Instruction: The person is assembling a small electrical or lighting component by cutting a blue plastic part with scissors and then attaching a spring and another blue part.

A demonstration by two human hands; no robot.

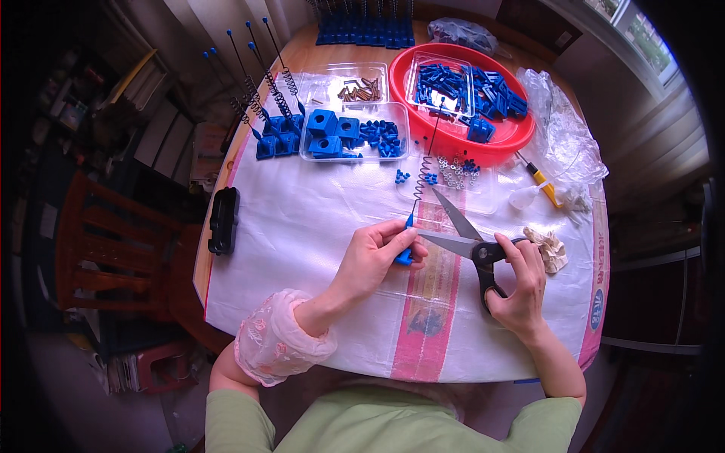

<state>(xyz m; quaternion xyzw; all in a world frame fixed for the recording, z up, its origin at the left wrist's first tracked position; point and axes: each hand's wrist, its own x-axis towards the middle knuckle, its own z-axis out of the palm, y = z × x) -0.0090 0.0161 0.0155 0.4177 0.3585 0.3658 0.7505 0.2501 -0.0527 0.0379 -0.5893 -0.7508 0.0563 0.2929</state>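
Note:
Between the fingers of my left hand (377,257) is a small blue plastic piece (405,257), from which a dark coil spring (421,180) and thin rod stick up and away. My right hand (521,283) is closed round the black handles of a pair of scissors (464,240). Their blades are spread apart. One blade's tip reaches my left fingertips beside the blue piece; whether it touches the plastic I cannot tell. The other blade points up toward the far side.
Near the spring lie white nuts (455,175) and tiny blue parts (402,177). A clear tray (355,158) of blue blocks, a tray with brass screws (361,89), a red basin (521,143), finished spring pieces (278,136), a yellow cutter (544,185) and a black case (224,220) surround them.

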